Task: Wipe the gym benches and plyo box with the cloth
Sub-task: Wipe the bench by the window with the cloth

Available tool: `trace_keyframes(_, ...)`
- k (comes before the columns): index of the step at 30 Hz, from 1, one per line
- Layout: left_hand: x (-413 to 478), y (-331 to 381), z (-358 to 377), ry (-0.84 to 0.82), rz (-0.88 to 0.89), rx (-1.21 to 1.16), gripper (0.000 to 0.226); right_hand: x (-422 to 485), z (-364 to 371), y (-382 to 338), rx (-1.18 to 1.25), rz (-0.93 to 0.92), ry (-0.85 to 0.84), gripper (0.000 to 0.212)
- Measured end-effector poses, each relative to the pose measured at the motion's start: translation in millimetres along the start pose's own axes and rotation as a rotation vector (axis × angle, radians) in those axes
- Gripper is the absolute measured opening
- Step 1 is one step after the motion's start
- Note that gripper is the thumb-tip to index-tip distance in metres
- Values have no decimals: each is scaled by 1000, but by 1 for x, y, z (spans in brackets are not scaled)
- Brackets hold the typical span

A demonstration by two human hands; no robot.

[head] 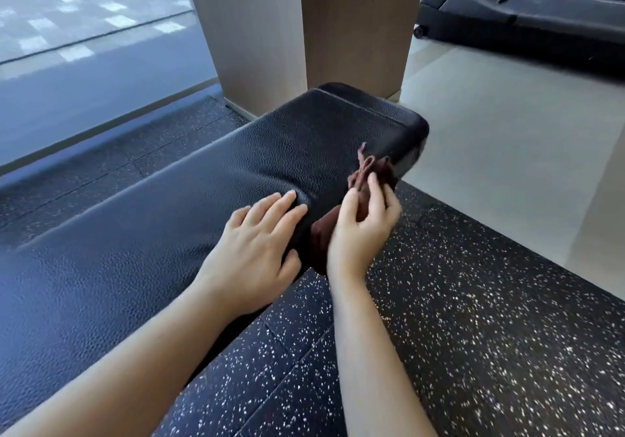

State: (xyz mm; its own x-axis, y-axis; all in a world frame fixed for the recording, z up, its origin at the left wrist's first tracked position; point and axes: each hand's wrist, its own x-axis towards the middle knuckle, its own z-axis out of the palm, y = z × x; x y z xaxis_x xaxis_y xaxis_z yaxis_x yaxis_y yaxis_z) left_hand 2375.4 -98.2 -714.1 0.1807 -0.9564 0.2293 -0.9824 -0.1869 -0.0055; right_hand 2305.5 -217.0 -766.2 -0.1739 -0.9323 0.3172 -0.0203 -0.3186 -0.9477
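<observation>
A black padded gym bench (176, 220) runs from the lower left to the middle of the view. My left hand (260, 247) rests flat on its top near the right edge, fingers spread and straight. My right hand (363, 223) grips a dark brown cloth (321, 240) against the bench's right side edge. Part of the cloth sticks up above my fingers; the rest hangs down the side. No plyo box is in view.
A wood-faced pillar (304, 23) stands just beyond the bench's far end. A black treadmill (527, 7) sits at the upper right. Speckled black rubber flooring (473, 335) lies to the right, a pale floor (490, 125) beyond it, and a glass wall (84, 47) on the left.
</observation>
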Motion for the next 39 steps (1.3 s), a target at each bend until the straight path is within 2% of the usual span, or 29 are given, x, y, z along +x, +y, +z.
trace_keyframes(3, 0, 2, -1, -22, -4, 12, 65, 31, 3, 7, -53, -45, -14, 33)
trace_keyframes(6, 1, 2, -1, -15, 10, 21, 66, 93, 4, 13, -102, 146, 13, 32)
trace_keyframes(8, 1, 2, -2, -8, 6, 5, 66, 101, 3, 13, -104, 191, -6, 35)
trace_keyframes(12, -9, 4, -8, 27, 3, -84, 58, 52, 1, 3, -78, 189, -28, 36)
trace_keyframes(14, -26, 2, -14, 19, -20, -91, 60, 5, -1, -9, -68, 108, -33, 34)
trace_keyframes(17, -69, -12, -25, -66, -6, 71, 75, -64, -2, -28, -46, 41, -21, 38)
trace_keyframes(20, -118, -34, -34, -85, 28, 151, 75, -110, -3, -45, -40, 16, 1, 40)
trace_keyframes(23, -138, -44, -36, -101, -1, 106, 73, -112, -3, -47, -11, -49, -25, 39)
trace_keyframes(25, -135, -43, -33, -104, -17, 71, 71, -79, -2, -31, -15, -56, -32, 39)
trace_keyframes(28, -132, -43, -31, -76, -14, 61, 69, -14, 1, -15, -34, 121, 6, 36)
trace_keyframes(30, -133, -43, -30, -45, -10, 59, 68, -2, 0, -14, -6, 162, 17, 34)
trace_keyframes(36, -133, -41, -32, 13, -27, 64, 71, -133, -2, -49, -31, -50, 48, 35)
trace_keyframes(39, -155, -41, -37, 14, -57, 52, 69, -146, -9, -48, -17, -121, -32, 35)
